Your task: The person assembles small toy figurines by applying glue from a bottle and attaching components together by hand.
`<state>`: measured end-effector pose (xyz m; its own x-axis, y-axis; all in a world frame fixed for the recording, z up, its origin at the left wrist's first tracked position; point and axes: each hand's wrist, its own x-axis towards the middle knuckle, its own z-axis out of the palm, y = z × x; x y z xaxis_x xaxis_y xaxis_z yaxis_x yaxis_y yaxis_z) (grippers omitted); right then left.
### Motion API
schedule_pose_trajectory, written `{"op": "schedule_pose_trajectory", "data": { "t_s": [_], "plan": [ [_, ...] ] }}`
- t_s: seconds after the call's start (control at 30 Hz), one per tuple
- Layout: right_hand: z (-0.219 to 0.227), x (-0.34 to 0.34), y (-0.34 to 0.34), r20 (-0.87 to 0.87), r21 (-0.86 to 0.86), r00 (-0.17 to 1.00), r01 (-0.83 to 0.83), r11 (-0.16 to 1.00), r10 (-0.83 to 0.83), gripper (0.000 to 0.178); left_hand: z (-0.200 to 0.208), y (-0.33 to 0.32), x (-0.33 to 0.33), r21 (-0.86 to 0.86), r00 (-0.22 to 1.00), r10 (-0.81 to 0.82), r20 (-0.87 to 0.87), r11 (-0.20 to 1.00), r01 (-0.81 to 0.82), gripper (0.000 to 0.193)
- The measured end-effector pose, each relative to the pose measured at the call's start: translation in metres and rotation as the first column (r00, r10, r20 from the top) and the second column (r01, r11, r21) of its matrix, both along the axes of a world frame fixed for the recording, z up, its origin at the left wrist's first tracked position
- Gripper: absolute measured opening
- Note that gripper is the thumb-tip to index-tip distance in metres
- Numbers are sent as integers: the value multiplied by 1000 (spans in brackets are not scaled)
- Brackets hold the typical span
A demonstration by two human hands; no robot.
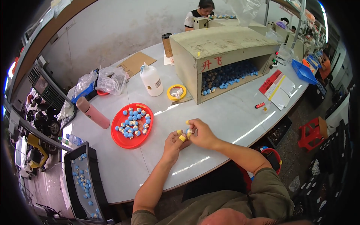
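Red tray (pixel 126 144) of blue balls (pixel 130 123) beside pink bottle (pixel 94 114), left hand (pixel 174 144) and right hand (pixel 203 135) pinching small piece (pixel 189 131), mostly hidden

Right hand (pixel 203 135) and left hand (pixel 173 145) mask most of that small piece (pixel 189 131), too tiny to identify! Shadow swallows the blue balls (pixel 225 77) deep in the box (pixel 225 41); a plastic bag (pixel 243 10) runs off the top edge.

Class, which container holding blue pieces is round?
The red tray: its rim curves throughout, whereas the black bin and beige box, also holding blue pieces, have corners.
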<state>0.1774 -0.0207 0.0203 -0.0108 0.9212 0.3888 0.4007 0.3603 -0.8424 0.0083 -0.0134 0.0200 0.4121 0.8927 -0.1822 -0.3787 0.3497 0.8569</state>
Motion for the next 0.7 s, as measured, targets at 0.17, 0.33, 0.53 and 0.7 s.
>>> {"op": "schedule_pose_trajectory", "data": {
  "t_s": [0.17,0.33,0.53,0.7],
  "plan": [
    [2,-13,-15,131,2,991,-16,1000,16,49,-15,9,-3,-72,1000,-6,-12,997,5,31],
    [11,52,-36,30,199,955,282,939,-294,52,-5,16,-24,-104,985,171,24,980,-167,22],
    [-27,244,-73,116,222,89,969,113,-989,64,3,17,-11,-122,999,34,-37,992,-38,23],
    [-23,291,-64,396,90,133,979,182,-908,50,1,15,-13,-152,980,-133,-150,982,110,25]
  ]
}}
